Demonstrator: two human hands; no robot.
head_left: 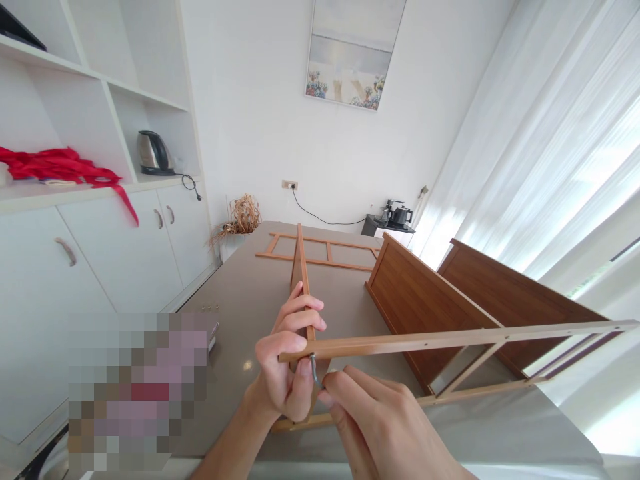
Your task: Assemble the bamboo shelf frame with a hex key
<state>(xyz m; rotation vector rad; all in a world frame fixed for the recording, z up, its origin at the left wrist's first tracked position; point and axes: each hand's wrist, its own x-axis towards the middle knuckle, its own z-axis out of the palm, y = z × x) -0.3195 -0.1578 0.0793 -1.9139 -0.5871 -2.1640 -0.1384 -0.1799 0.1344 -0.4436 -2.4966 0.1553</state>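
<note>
A wooden ladder-like side frame [390, 343] runs across in front of me, with shelf boards standing upright behind it. My left hand [285, 360] is closed around the frame's left end, where it meets the edge of a narrow-looking wooden board [300, 267]. In my right hand [380, 413], thumb and fingers pinch a bent metal hex key [315, 372]. The key's upper end meets the frame's rail close to my left thumb; any screw there is hidden. To the right stand a middle board [425, 287] and a farther board [515, 293], both by the frame.
A second ladder-like frame [325, 263] lies flat at the back of the grey table [240, 293]. Small metal pieces [211, 307] sit near the left edge, beside a blurred-out area [150, 393]. White cabinets [115, 260] line the left; curtains [525, 133] hang right.
</note>
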